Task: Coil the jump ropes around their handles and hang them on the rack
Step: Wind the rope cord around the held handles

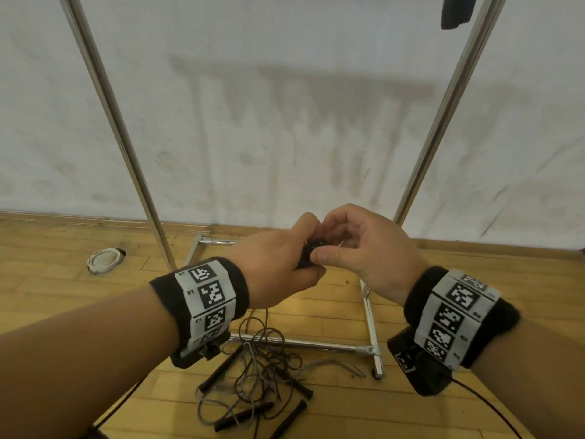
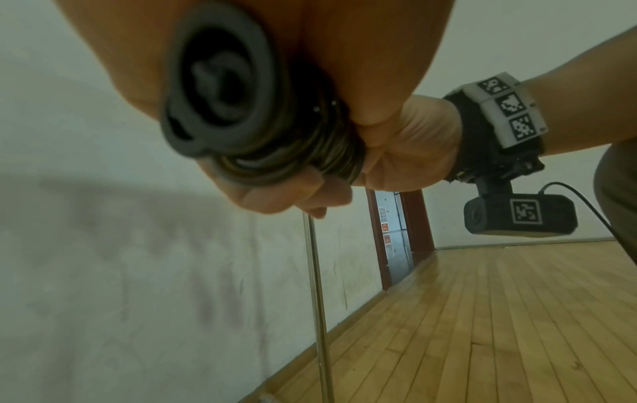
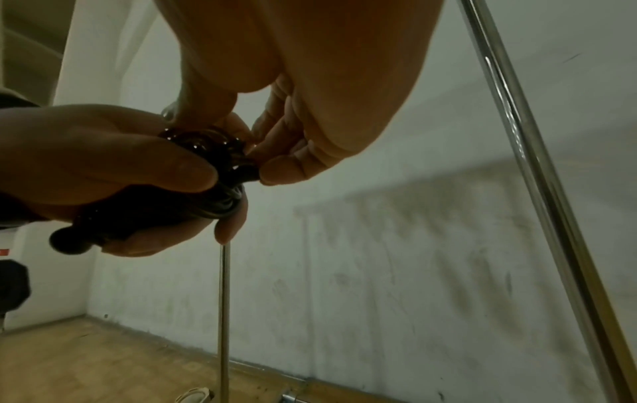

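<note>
Both hands (image 1: pixel 311 251) meet, fingers curled around the coiled jump rope (image 2: pixel 275 141).

You've got 1 black coiled jump rope (image 2: pixel 282 141) in hand; tangled jump ropes (image 1: pixel 259 375) lie on floor beneath chrome rack (image 1: pixel 443 122).

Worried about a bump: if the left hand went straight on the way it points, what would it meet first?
Probably the right hand: the left hand, gripping the coiled rope, points straight at its fingers, which already touch the coil's end. Beyond lies the wall.
</note>
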The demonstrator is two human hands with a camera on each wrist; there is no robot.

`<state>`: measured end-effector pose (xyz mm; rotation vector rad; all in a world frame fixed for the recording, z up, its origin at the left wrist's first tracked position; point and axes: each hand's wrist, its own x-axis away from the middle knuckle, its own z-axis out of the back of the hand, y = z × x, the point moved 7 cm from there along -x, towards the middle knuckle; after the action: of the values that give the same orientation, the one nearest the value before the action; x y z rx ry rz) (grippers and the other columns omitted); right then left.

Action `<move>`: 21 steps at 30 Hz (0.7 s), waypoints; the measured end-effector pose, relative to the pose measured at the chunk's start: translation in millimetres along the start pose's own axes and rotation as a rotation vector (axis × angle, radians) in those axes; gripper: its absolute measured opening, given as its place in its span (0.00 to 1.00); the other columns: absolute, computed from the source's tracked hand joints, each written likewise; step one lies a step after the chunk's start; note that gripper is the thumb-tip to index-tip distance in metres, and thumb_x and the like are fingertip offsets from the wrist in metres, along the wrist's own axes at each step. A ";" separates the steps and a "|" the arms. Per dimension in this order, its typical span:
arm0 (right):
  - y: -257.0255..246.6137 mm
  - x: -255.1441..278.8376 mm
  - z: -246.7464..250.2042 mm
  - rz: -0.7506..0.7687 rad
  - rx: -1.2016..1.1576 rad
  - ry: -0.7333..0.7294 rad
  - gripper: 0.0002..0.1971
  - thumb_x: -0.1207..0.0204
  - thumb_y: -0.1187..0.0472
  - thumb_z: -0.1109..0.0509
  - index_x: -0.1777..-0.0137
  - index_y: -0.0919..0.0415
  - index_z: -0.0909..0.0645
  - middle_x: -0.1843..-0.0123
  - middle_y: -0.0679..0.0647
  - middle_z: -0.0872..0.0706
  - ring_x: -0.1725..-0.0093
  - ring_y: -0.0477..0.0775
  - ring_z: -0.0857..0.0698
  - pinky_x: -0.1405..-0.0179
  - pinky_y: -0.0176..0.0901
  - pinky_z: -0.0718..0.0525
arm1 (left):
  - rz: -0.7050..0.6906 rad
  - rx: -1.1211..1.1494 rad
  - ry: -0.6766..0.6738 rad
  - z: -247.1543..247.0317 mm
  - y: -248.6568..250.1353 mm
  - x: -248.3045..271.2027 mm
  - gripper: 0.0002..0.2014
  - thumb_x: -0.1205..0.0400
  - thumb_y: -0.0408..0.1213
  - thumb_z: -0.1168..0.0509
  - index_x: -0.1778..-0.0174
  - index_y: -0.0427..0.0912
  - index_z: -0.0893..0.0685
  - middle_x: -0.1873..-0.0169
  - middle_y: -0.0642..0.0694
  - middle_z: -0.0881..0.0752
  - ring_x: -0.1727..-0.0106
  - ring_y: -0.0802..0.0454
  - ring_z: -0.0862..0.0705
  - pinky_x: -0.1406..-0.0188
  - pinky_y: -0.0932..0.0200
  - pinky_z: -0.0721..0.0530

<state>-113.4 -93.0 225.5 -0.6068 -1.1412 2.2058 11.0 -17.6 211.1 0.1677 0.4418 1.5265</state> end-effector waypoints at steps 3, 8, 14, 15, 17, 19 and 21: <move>1.9 -2.0 -2.3 -0.020 -0.095 -0.039 0.17 0.28 0.54 0.16 0.42 0.47 0.18 0.50 0.47 0.06 0.49 0.56 0.08 0.38 0.65 0.13 | -0.008 0.022 -0.015 -0.8 2.0 1.3 0.19 0.14 0.58 0.33 0.46 0.66 0.41 0.64 0.55 0.16 0.68 0.60 0.16 0.74 0.63 0.24; -3.4 -1.2 -1.3 -0.053 -0.338 0.003 0.18 0.27 0.56 0.19 0.41 0.60 0.17 0.51 0.63 0.07 0.46 0.73 0.11 0.39 0.75 0.15 | 0.106 0.570 -0.165 -7.2 -3.1 1.6 0.15 0.15 0.52 0.27 0.46 0.66 0.30 0.60 0.51 0.06 0.76 0.55 0.13 0.81 0.60 0.19; -0.9 -2.5 -1.7 -0.151 -0.563 0.029 0.20 0.23 0.59 0.25 0.39 0.75 0.19 0.46 0.75 0.12 0.51 0.70 0.17 0.41 0.72 0.17 | 0.174 1.070 -0.259 -11.7 -7.0 -2.5 0.13 0.17 0.47 0.26 0.48 0.59 0.26 0.52 0.34 0.07 0.76 0.44 0.16 0.81 0.56 0.19; 0.7 -3.3 -0.8 -0.163 -0.594 0.030 0.16 0.19 0.63 0.28 0.39 0.75 0.20 0.46 0.75 0.13 0.51 0.69 0.18 0.43 0.69 0.19 | 0.177 1.117 -0.273 -12.3 -7.8 -2.8 0.13 0.18 0.48 0.25 0.48 0.59 0.25 0.52 0.33 0.07 0.76 0.44 0.16 0.81 0.56 0.19; 1.9 -4.2 -2.0 -0.186 -0.658 -0.024 0.11 0.18 0.67 0.31 0.39 0.72 0.19 0.47 0.73 0.15 0.50 0.68 0.20 0.46 0.64 0.22 | 0.162 1.176 -0.309 -14.2 -7.7 -2.8 0.13 0.19 0.49 0.23 0.49 0.61 0.23 0.50 0.31 0.07 0.75 0.44 0.15 0.81 0.56 0.18; 0.2 -3.8 -5.7 -0.205 -0.700 -0.114 0.10 0.19 0.67 0.32 0.40 0.68 0.19 0.47 0.72 0.16 0.53 0.67 0.20 0.52 0.59 0.20 | 0.137 1.215 -0.337 -16.8 -6.2 -2.8 0.12 0.20 0.49 0.22 0.52 0.63 0.21 0.49 0.30 0.08 0.75 0.43 0.15 0.80 0.56 0.18; 0.0 -4.7 -6.2 -0.219 -0.721 -0.141 0.07 0.16 0.68 0.35 0.41 0.66 0.20 0.49 0.69 0.17 0.57 0.63 0.20 0.57 0.52 0.18 | 0.127 1.251 -0.343 -17.8 -5.8 -4.0 0.13 0.21 0.47 0.21 0.52 0.64 0.21 0.49 0.29 0.08 0.75 0.43 0.15 0.81 0.56 0.18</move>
<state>-106.1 -92.6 222.7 -0.5715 -1.9943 1.6386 9.7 -24.8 193.5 1.4179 1.0636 1.1067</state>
